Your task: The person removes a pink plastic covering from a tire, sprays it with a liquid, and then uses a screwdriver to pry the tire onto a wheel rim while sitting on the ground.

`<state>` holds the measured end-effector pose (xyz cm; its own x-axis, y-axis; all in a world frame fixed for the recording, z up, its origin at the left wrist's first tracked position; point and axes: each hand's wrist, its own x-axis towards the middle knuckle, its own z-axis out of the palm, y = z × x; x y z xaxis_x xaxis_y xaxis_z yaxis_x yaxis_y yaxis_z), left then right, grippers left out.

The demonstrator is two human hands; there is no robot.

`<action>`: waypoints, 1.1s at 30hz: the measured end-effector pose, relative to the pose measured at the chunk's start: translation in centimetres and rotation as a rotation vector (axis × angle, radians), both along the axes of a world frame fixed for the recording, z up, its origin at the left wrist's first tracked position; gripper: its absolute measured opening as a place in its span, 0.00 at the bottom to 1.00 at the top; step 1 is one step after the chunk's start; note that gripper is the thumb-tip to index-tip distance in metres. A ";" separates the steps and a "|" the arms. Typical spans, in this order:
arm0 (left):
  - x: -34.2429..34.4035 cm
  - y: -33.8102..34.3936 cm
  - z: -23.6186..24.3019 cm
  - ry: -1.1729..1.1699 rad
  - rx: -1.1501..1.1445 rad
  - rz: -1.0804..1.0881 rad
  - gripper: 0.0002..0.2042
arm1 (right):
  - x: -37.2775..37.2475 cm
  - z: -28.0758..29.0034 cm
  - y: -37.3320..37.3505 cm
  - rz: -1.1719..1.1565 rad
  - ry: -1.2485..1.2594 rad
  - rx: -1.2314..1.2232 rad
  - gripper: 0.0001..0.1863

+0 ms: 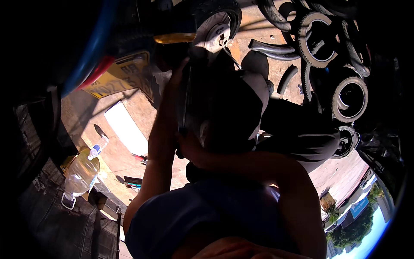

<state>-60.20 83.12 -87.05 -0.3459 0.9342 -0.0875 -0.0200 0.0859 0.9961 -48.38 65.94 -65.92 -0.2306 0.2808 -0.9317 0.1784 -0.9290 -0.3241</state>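
My left hand [176,73] reaches far forward into deep shadow, beside a dark mass below a scooter wheel [217,36] with a pale hub; its fingers are hard to make out. Nearer to me, my right hand [189,146] comes across from the right, and its fingers are curled in at the lower end of a thin, dark, rod-like thing [186,97]. Shadow hides what that hand grips. A yellow licence plate [120,74] is left of my left hand. My dark-trousered leg [302,142] is bent at the right.
A white sheet [126,127] lies on the ground at left. Near it are a red-handled tool [139,158], a small bottle [98,146] and a large clear jug [82,173]. Tyres [303,41] and cut tyre pieces [276,49] lie at the far right, with another tyre [336,103] nearer.
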 end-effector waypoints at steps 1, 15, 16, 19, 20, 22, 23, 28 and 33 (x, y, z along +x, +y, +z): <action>1.1 1.2 -1.9 -0.092 0.034 -0.052 0.50 | -0.1 -1.7 0.0 -0.087 -0.003 -0.022 0.17; -0.9 -0.3 -0.5 -0.042 -0.064 -0.047 0.57 | 18.8 11.5 9.7 0.422 -0.176 0.020 0.17; -0.8 -0.6 0.3 -0.119 -0.116 -0.030 0.57 | 21.5 11.8 9.5 0.804 -0.349 0.623 0.17; -1.1 -0.6 2.2 -0.147 -0.232 -0.070 0.57 | 25.5 9.5 13.8 0.826 -0.684 0.759 0.17; -1.1 -0.6 2.3 -0.138 -0.266 -0.091 0.57 | 26.1 7.4 14.8 0.841 -0.760 0.832 0.19; -1.7 -0.5 1.5 -0.025 -0.276 -0.099 0.56 | 26.9 0.5 15.4 0.865 -0.841 0.982 0.25; -2.0 -0.3 0.9 0.052 -0.264 -0.099 0.56 | 26.7 -2.9 15.2 0.798 -0.853 0.958 0.25; -2.7 -0.2 -1.9 0.272 -0.246 -0.083 0.54 | 22.6 -15.6 13.0 0.472 -0.625 1.091 0.20; -3.6 -0.3 -2.9 0.414 -0.264 -0.045 0.51 | 18.3 -24.5 9.6 0.141 -0.495 1.203 0.17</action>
